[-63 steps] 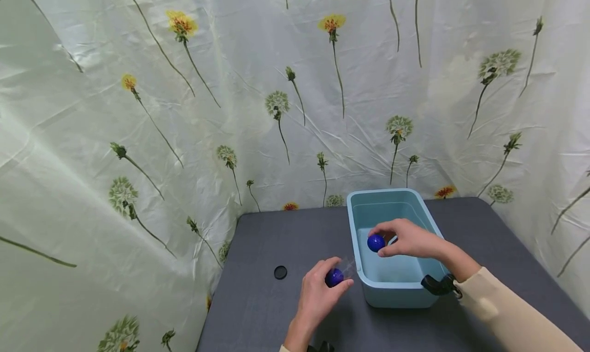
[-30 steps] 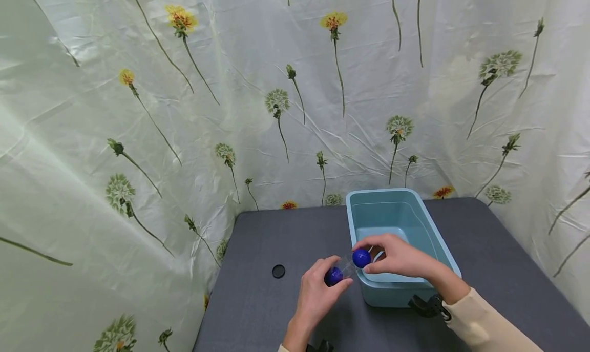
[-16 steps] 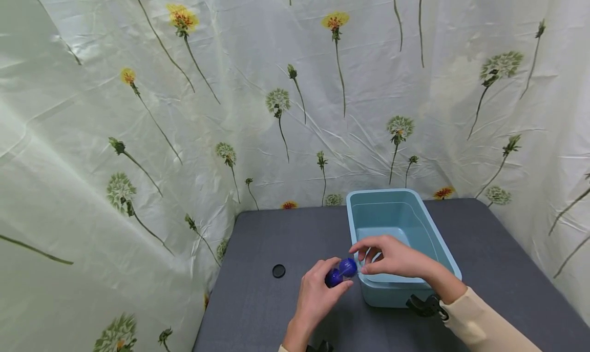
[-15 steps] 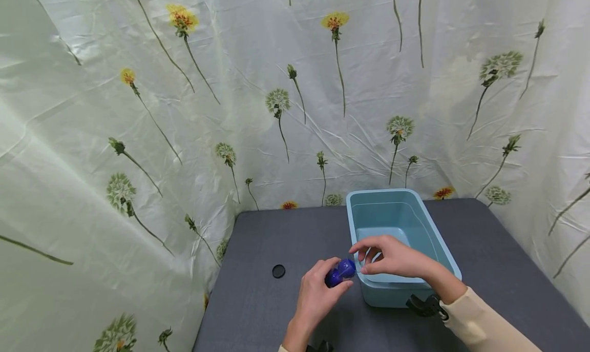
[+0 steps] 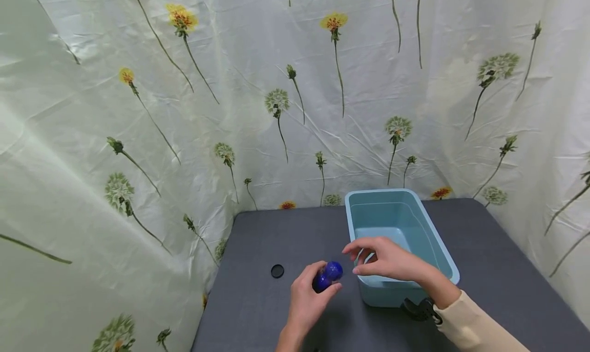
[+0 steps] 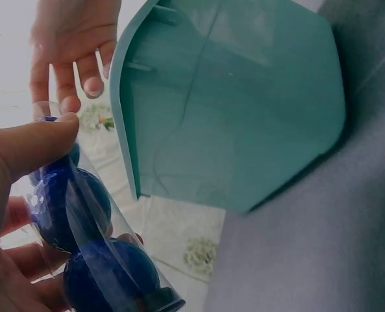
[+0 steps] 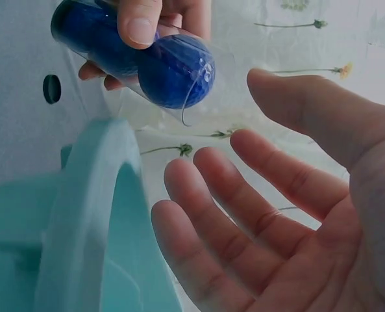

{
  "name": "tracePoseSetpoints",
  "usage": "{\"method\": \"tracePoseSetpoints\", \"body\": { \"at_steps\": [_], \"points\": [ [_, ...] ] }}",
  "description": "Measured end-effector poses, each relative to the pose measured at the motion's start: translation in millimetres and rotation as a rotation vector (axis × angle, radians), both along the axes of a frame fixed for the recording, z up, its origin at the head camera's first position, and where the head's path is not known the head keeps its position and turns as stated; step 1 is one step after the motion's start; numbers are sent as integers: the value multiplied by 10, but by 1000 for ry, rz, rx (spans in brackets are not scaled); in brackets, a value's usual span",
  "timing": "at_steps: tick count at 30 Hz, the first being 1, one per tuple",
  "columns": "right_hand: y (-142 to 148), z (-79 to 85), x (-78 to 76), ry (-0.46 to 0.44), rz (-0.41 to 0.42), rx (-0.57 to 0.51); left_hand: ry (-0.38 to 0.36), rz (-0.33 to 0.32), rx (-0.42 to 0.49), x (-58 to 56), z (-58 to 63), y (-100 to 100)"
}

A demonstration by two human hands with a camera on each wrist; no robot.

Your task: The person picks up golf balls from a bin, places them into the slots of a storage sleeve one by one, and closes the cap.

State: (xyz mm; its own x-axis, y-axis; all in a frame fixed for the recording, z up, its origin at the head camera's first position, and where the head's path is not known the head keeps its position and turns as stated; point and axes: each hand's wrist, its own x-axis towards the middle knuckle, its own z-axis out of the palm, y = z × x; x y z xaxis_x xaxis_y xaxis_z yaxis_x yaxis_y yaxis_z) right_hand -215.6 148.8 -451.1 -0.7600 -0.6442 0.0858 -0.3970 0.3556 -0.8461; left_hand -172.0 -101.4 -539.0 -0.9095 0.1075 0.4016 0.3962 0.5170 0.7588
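Note:
My left hand (image 5: 306,298) grips a clear plastic tube (image 6: 124,224) with three blue dimpled golf balls inside. The outermost golf ball (image 7: 177,71) sits near the tube's open mouth, and a dark cap (image 6: 161,301) closes the other end. Fingers curl round the tube from below while the thumb presses its upper side. To the right of the tube, my right hand (image 5: 387,260) hangs beside and over the near left rim of the blue tub (image 5: 407,285). Its fingers are spread and loosely bent, apart from the tube, with nothing between them.
A loose black round cap (image 5: 277,271) lies on the dark grey table (image 5: 258,239), left of my left hand. The tub stands on the table's right half. A flower-printed curtain (image 5: 249,96) rises behind the table and along its left side.
My right hand carried a golf ball from over the tub to the tube and let it go; the ball slid inside. My left hand has since drawn slightly left with the tube.

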Motion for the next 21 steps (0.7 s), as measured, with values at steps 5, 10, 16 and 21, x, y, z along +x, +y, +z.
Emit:
{"method": "tracePoseSetpoints", "body": {
  "at_steps": [5, 10, 16, 21],
  "points": [
    [-122, -17, 23, 31, -8, 3, 19, 64, 53, 98, -33, -154],
    [-313, -55, 39, 65, -26, 19, 25, 136, 92, 234, -51, -339],
    [-564, -41, 46, 123, -35, 32, 60, 150, 99, 379, -8, -511],
    [-740, -92, 40, 174, -35, 56, 81, 126, 96, 507, 51, -576]
  ]
}}
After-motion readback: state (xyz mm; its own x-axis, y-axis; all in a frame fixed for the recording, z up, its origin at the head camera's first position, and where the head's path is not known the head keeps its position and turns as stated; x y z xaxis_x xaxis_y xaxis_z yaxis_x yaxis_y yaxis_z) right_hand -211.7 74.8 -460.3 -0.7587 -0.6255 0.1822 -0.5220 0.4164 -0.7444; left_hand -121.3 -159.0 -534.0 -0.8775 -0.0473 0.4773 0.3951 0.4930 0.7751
